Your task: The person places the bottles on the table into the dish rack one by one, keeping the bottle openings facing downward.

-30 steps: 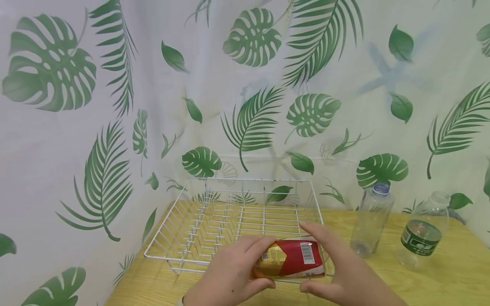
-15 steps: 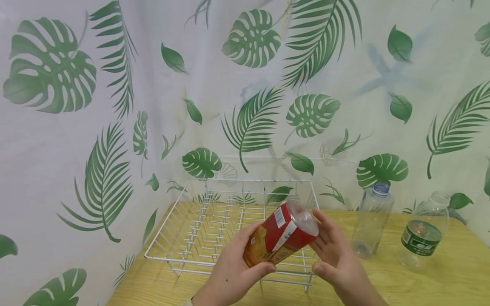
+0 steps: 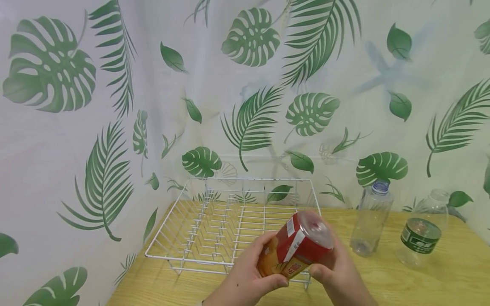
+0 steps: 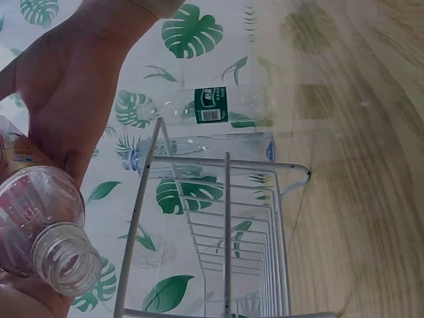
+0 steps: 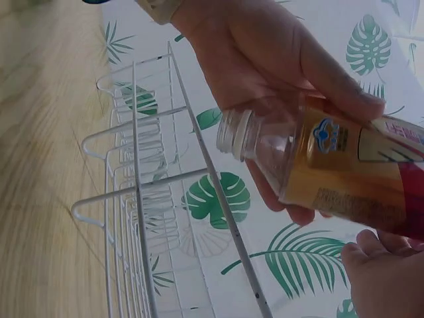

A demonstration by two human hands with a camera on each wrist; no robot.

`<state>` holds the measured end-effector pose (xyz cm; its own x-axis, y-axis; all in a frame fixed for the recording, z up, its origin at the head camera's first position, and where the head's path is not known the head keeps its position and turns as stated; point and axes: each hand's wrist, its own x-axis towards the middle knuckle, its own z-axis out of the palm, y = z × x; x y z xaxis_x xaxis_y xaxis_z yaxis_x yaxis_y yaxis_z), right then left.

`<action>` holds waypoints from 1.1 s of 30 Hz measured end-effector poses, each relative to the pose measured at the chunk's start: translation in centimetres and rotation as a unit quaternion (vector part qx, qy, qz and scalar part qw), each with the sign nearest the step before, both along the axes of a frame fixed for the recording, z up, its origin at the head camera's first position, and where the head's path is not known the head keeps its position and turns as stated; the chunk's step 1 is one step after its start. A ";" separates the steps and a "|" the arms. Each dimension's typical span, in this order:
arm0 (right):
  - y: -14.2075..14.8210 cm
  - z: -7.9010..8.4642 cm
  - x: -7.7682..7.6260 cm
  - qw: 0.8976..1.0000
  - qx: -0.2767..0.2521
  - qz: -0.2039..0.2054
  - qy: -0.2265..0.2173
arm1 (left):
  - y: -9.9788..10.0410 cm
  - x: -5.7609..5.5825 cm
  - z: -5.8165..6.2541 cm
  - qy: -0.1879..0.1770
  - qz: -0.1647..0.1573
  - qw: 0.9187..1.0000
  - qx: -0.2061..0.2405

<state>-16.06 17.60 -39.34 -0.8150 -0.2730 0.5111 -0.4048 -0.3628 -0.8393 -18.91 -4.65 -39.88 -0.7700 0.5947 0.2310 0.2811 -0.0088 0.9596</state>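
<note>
A plastic drink bottle [image 3: 292,250] with a red and gold label is held tilted, its clear base raised toward the head camera. My left hand [image 3: 249,270] grips the gold part near the neck, thumb on the near side. My right hand [image 3: 342,272] holds the red part near the base, with its fingers mostly hidden behind the bottle. The bottle's uncapped mouth [image 4: 66,262] faces the left wrist camera. In the right wrist view, the clear neck [image 5: 248,136] lies beside the left palm. Both hands are above the near right part of a white wire rack [image 3: 220,225].
To the right stand a clear bottle with a blue neck ring [image 3: 371,219] and a clear bottle with a green label [image 3: 421,233]. All rest on a wooden table [image 3: 451,280]. A leaf-print sheet [image 3: 260,157] hangs behind and at the left.
The bottle has turned from lying sideways to base-up and tilted, and has moved slightly right and nearer. The right hand, apart from it half a second ago, has closed around its base end.
</note>
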 end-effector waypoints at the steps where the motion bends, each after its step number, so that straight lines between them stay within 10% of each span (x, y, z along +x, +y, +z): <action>1: -0.1 0.0 0.0 1.000 -0.003 0.010 -0.004 | 0.1 0.1 -0.1 0.009 0.002 1.000 -0.015; 11: -0.7 -0.4 0.2 0.995 -0.052 0.079 0.039 | 0.3 0.2 -0.9 0.149 0.001 0.984 -0.102; 20: -0.7 0.0 0.2 0.999 -0.024 0.033 0.036 | -0.1 -0.3 -0.7 0.282 0.025 0.946 -0.159; 33: 0.0 0.8 0.3 1.000 -0.010 0.006 0.007 | -2.2 -0.5 0.8 0.297 0.071 0.920 -0.244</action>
<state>-15.73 17.63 -38.52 -0.8043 -0.2722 0.5282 -0.4123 -0.3845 -0.8259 -19.40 -6.82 -39.08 -0.6717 0.6425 0.3687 0.7229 0.4597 0.5158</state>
